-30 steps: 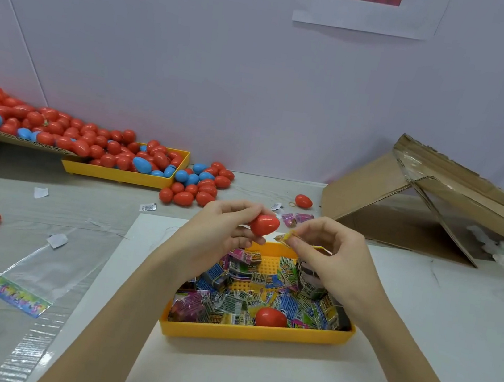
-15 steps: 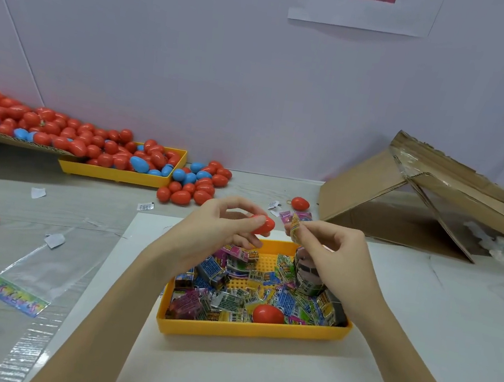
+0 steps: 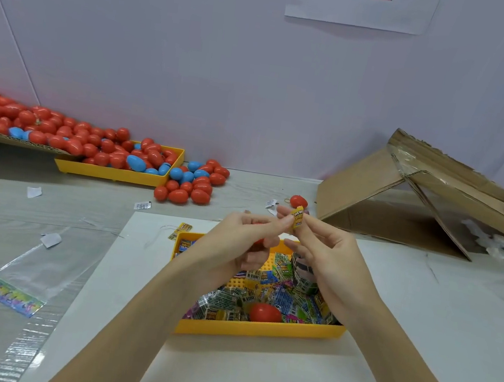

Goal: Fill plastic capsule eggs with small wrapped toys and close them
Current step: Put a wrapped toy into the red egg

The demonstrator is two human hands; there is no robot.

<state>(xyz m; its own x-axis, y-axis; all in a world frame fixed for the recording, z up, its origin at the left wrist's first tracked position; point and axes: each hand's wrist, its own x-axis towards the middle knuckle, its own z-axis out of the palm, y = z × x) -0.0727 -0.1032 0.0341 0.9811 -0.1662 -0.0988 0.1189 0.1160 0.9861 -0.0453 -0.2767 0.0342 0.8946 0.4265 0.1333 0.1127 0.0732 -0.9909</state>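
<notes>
Two hands meet just above the far rim of the yellow tray [image 3: 256, 332]: the right hand [image 3: 328, 260] pinches a small yellow wrapped toy [image 3: 297, 217] between thumb and forefinger, its long axis about upright, and the left hand [image 3: 237, 240] curls round a red capsule egg [image 3: 259, 241], mostly hidden, while its fingertips touch the packet. The egg sits just left of and below the toy, so the packet likely has to travel down and leftward. Whether the egg is open cannot be told. Inside the tray lie more wrapped toys [image 3: 228, 301] and a closed red egg [image 3: 265, 313]. Beyond it, far left, filled eggs [image 3: 94, 149] heap up.
</notes>
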